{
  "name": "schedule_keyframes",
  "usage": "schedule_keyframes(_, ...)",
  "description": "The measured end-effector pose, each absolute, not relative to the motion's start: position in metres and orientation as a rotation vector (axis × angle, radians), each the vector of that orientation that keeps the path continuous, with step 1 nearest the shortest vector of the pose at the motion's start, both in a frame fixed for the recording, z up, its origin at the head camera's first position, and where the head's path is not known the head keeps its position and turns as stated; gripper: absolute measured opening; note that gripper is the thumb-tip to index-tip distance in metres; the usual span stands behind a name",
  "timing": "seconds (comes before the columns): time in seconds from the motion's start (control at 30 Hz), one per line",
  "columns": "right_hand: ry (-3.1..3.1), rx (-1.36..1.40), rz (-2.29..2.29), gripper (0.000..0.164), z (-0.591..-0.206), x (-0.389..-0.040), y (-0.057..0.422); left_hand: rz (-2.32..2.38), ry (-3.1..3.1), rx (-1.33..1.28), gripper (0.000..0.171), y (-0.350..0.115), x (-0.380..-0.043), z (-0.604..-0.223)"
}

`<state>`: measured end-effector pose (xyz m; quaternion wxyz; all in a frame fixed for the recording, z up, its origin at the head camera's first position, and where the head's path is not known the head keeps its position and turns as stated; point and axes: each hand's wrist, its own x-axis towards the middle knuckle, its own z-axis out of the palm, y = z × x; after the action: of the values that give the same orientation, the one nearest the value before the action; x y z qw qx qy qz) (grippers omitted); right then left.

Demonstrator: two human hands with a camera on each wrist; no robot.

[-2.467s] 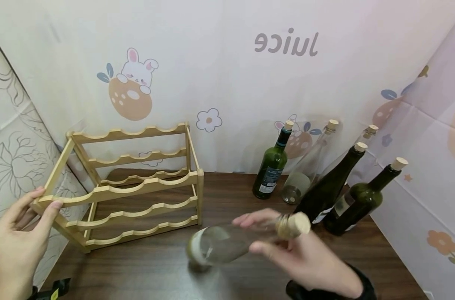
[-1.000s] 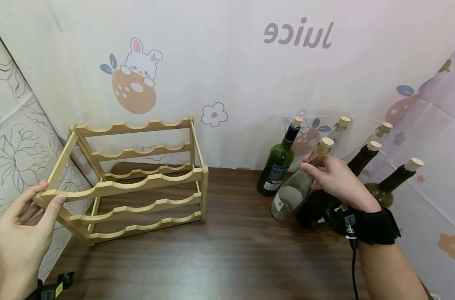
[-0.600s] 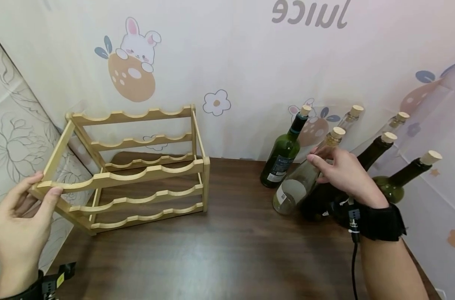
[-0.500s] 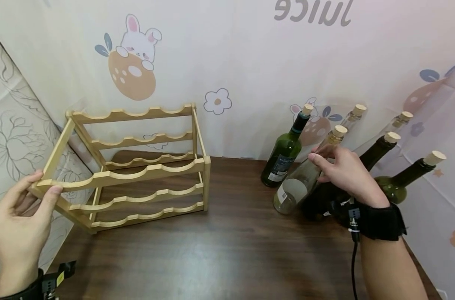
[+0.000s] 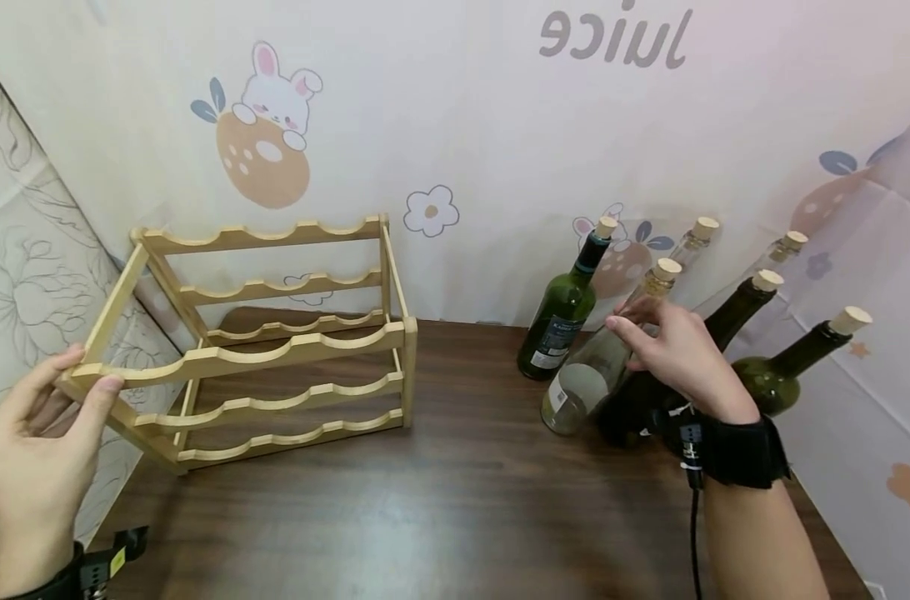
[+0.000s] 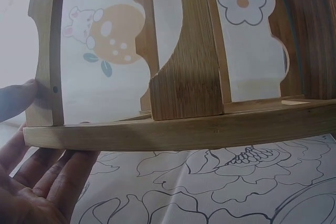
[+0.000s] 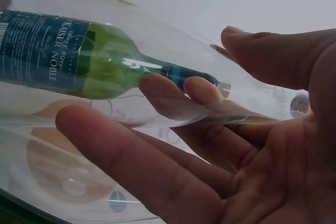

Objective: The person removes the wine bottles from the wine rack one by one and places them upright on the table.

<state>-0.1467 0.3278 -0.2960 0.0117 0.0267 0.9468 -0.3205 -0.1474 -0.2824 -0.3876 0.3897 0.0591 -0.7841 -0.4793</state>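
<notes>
At the left, a wooden wine rack [image 5: 237,358] with scalloped rails stands on the table. My left hand [image 5: 46,442] grips its near left corner; in the left wrist view the thumb lies on one side of the wood [image 6: 105,136] and the fingers on the other. My right hand [image 5: 676,350] is at the neck of a clear corked glass bottle [image 5: 581,387], which stands upright. In the right wrist view its fingers [image 7: 142,166] are loosely spread around the glass, the thumb apart from them. Beside it stands a green wine bottle [image 5: 562,321] with a dark label.
Behind the right hand stand two more clear corked bottles, one cork [image 5: 705,227] near the wall and another [image 5: 792,242] further right. Two dark green bottles, one neck [image 5: 743,308] and one shoulder [image 5: 770,383], are close by. Printed cloth [image 5: 485,125] backs the brown table [image 5: 425,517].
My right hand carried the clear bottle from the front middle to the group at the right and stood it there. Since then its thumb and fingers have loosened. The left hand stays on the rack.
</notes>
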Motion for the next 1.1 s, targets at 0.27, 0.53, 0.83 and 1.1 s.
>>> schedule_keyframes(0.27, 2.947, 0.119, -0.972, 0.070, -0.2999, -0.1477, 0.3289, -1.156, -1.994, 0.103, 0.042, -0.2808, -0.1476, -0.3870)
schedule_keyframes(0.53, 2.957, 0.117, -0.953, 0.068, -0.2979, -0.1464, 0.3280, -1.122, -1.993, 0.138, 0.042, -0.2787, -0.1418, -0.3835)
schedule_keyframes(0.83, 2.954, 0.122, -0.969, 0.066, -0.2914, -0.1461, 0.3268, -1.102, -1.992, 0.139, 0.041, -0.2794, -0.1444, -0.3788)
schedule_keyframes(1.1, 2.958, 0.144, -0.976, 0.074, -0.2945, -0.1457, 0.3248, -1.134, -1.992, 0.155, 0.043, -0.2807, -0.1450, -0.3800)
